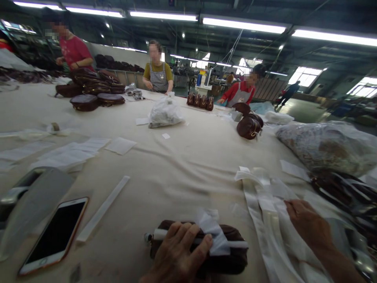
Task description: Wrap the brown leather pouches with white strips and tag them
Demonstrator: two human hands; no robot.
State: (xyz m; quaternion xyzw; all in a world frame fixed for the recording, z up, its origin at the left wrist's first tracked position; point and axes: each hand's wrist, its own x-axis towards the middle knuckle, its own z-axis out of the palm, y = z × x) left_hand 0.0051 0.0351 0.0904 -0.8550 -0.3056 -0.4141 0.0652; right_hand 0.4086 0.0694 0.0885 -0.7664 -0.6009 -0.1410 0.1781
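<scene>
A small dark brown bag lies at the front of the table, with a white strip along its top and a thin white sheet folded over it. My left hand grips the bag from above, its thumb beside the white sheet. On the right, the fingers of my right hand are drawn together at a thin, see-through white sheet. Long white strips hang forward beside that hand. Part of the bag is hidden behind my left hand.
A phone and a white strip lie at left, near a grey tape dispenser. Dark bags and straps and a large plastic bag crowd the right. Across the table are brown bags and several people.
</scene>
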